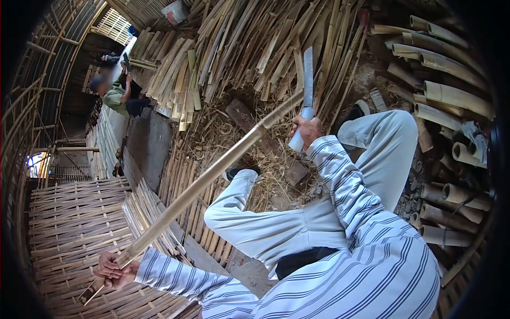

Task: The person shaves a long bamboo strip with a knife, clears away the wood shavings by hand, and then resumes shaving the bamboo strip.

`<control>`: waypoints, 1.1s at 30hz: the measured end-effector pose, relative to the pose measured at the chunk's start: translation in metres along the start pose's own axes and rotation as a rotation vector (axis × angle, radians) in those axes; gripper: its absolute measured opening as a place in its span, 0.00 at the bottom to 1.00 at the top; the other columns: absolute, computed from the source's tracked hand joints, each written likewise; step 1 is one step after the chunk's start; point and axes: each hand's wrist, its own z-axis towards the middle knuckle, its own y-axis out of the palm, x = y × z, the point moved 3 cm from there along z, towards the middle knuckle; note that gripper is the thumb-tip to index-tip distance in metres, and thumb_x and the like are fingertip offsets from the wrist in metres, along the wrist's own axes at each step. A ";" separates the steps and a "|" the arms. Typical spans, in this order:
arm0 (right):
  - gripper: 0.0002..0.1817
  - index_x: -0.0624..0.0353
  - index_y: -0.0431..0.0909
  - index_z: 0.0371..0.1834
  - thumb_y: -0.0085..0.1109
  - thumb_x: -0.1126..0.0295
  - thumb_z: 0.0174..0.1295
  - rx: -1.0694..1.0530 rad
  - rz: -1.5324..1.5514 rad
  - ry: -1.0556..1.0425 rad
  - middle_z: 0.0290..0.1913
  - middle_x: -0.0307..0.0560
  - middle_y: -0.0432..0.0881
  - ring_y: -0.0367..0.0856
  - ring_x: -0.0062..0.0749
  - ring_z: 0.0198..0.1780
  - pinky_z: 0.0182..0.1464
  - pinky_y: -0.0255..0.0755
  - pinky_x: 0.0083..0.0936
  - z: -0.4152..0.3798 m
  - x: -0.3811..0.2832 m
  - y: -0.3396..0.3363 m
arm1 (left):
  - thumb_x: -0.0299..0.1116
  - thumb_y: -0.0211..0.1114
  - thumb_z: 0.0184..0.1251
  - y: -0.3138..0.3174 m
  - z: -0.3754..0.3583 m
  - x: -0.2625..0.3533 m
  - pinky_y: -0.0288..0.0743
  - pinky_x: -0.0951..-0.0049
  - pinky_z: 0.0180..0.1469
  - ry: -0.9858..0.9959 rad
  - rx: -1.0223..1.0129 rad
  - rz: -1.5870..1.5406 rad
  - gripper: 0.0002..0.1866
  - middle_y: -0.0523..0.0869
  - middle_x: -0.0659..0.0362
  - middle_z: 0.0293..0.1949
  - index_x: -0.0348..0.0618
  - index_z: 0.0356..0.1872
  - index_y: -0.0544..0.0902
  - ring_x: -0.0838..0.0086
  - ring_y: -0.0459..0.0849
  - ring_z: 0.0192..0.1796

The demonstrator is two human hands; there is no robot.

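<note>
A long split bamboo strip (207, 178) runs diagonally from the lower left to the upper centre. My left hand (115, 271) is closed round it near its lower end. My right hand (308, 132) grips the pale, thick handle of a long knife (308, 74), whose blade points up. The strip's far end is close beside the blade's base; whether they touch I cannot tell. Beneath, between my bent legs, a wooden block (241, 114) lies among bamboo shavings (212, 130).
Piles of split bamboo (255, 37) lie ahead, and cut bamboo tubes (457, 98) line the right side. A woven bamboo panel (74, 228) is at the lower left. Another person (118, 98) sits at the upper left, near a bamboo stack (172, 80).
</note>
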 end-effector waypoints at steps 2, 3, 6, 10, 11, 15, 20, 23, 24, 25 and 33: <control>0.08 0.70 0.70 0.27 0.57 0.75 0.52 0.072 -0.074 -0.015 0.17 0.46 0.74 0.74 0.32 0.14 0.16 0.71 0.32 0.001 0.006 0.000 | 0.28 0.53 0.39 0.030 -0.015 -0.030 0.47 0.87 0.07 -0.040 -0.049 -0.069 0.13 0.58 0.71 0.02 0.54 0.11 0.57 0.89 0.54 0.04; 0.08 0.72 0.71 0.27 0.57 0.75 0.52 0.109 -0.111 -0.023 0.18 0.47 0.75 0.74 0.32 0.14 0.16 0.71 0.32 -0.001 0.005 0.000 | 0.28 0.53 0.40 0.036 -0.018 -0.035 0.47 0.87 0.07 -0.051 -0.065 -0.107 0.13 0.59 0.71 0.02 0.54 0.10 0.57 0.90 0.54 0.04; 0.08 0.72 0.71 0.27 0.56 0.77 0.52 0.099 -0.148 -0.066 0.17 0.48 0.74 0.74 0.32 0.14 0.16 0.71 0.31 -0.009 -0.006 0.001 | 0.27 0.53 0.38 0.050 -0.021 -0.045 0.49 0.89 0.07 -0.057 -0.094 -0.197 0.13 0.60 0.72 0.01 0.55 0.09 0.57 0.91 0.55 0.03; 0.06 0.72 0.71 0.26 0.56 0.78 0.51 0.085 -0.069 -0.070 0.16 0.47 0.73 0.74 0.32 0.14 0.16 0.71 0.32 -0.007 -0.003 0.001 | 0.28 0.53 0.38 0.061 -0.017 -0.046 0.49 0.88 0.07 -0.102 -0.206 -0.167 0.12 0.60 0.70 0.02 0.53 0.09 0.58 0.89 0.54 0.03; 0.06 0.72 0.71 0.26 0.56 0.78 0.51 0.101 -0.053 -0.075 0.15 0.47 0.73 0.74 0.32 0.13 0.16 0.72 0.32 -0.006 -0.001 -0.002 | 0.28 0.53 0.38 0.060 -0.017 -0.046 0.49 0.88 0.07 -0.093 -0.183 -0.163 0.12 0.60 0.70 0.02 0.53 0.09 0.58 0.89 0.54 0.03; 0.08 0.73 0.70 0.30 0.56 0.77 0.52 0.124 -0.129 -0.080 0.16 0.48 0.73 0.75 0.34 0.15 0.18 0.73 0.32 0.005 0.003 -0.012 | 0.29 0.53 0.39 0.047 -0.014 -0.038 0.50 0.87 0.09 -0.044 -0.122 -0.064 0.12 0.60 0.70 0.02 0.53 0.10 0.58 0.88 0.54 0.04; 0.26 0.71 0.72 0.43 0.58 0.55 0.56 0.199 -1.043 -0.390 0.36 0.61 0.81 0.81 0.53 0.39 0.47 0.74 0.41 0.027 0.005 -0.042 | 0.28 0.53 0.42 0.045 -0.012 -0.036 0.52 0.86 0.10 -0.024 -0.090 0.180 0.12 0.58 0.71 0.02 0.53 0.11 0.59 0.87 0.55 0.04; 0.28 0.62 0.73 0.49 0.58 0.48 0.56 0.147 -1.412 -0.516 0.47 0.62 0.78 0.77 0.53 0.52 0.55 0.68 0.41 0.021 0.018 -0.047 | 0.27 0.53 0.44 0.038 -0.005 -0.056 0.53 0.85 0.10 -0.096 -0.095 0.249 0.12 0.58 0.70 0.03 0.52 0.11 0.59 0.86 0.55 0.05; 0.28 0.60 0.73 0.50 0.58 0.48 0.56 0.015 -1.318 -0.351 0.48 0.62 0.78 0.76 0.54 0.51 0.55 0.68 0.42 0.005 0.012 -0.040 | 0.27 0.53 0.45 0.040 -0.007 -0.071 0.53 0.84 0.10 -0.114 -0.099 0.307 0.12 0.59 0.70 0.03 0.52 0.11 0.60 0.86 0.56 0.05; 0.28 0.59 0.72 0.51 0.58 0.47 0.56 -0.110 -1.216 -0.187 0.48 0.61 0.78 0.76 0.54 0.51 0.56 0.67 0.42 -0.004 0.013 -0.036 | 0.27 0.53 0.46 0.042 -0.009 -0.088 0.54 0.84 0.10 -0.132 -0.103 0.364 0.13 0.59 0.69 0.04 0.52 0.11 0.60 0.85 0.56 0.06; 0.32 0.59 0.76 0.46 0.55 0.39 0.56 -0.223 -1.368 -0.248 0.42 0.62 0.80 0.79 0.57 0.46 0.51 0.71 0.44 -0.016 0.063 -0.030 | 0.27 0.52 0.52 0.021 -0.020 -0.193 0.56 0.80 0.14 -0.547 -0.316 0.275 0.10 0.62 0.65 0.07 0.49 0.16 0.63 0.80 0.59 0.09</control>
